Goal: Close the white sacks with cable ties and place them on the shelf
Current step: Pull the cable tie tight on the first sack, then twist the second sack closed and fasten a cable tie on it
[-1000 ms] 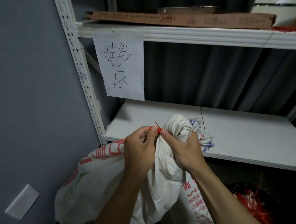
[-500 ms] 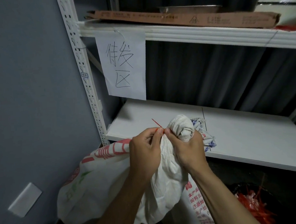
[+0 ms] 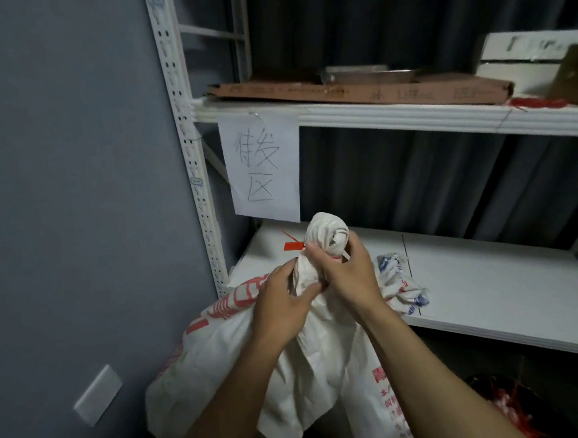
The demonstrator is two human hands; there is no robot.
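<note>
Two hands: both are closed on the neck of one white sack (image 3: 273, 363), in front of the lower shelf (image 3: 491, 293).
Left grip: the left hand (image 3: 283, 308) wraps the gathered cloth just below the tie, fingers curled round the neck.
Right grip: the right hand (image 3: 349, 276) clasps the same neck from the other side, thumb up against the bunched top.
Tie: a red cable tie (image 3: 294, 245) circles the neck, its flat tag and thin tail sticking out to the left of the knob of cloth.
Sack: white woven cloth with red print, its mouth twisted into a round knob above the hands; its contents are hidden. It hangs below shelf height, its body filling the space between the forearms.
Second sack: a crumpled sack mouth (image 3: 401, 286) with blue and red print lies on the lower shelf edge, just right of the right hand.
Lower shelf: white boards, bare across the right side.
Upper shelf (image 3: 410, 118): carries a flat brown carton (image 3: 357, 92), a white box (image 3: 529, 58) at the far right, and some red strands (image 3: 532, 102) near the edge.
Sign: a paper sheet (image 3: 261, 166) with handwritten characters hangs from the upper shelf edge.
Room: a grey wall (image 3: 57, 200) at left with a white plate (image 3: 98, 394); dark curtain behind the rack.
Floor: a heap of red strips (image 3: 509, 405) lies low right, dim.
</note>
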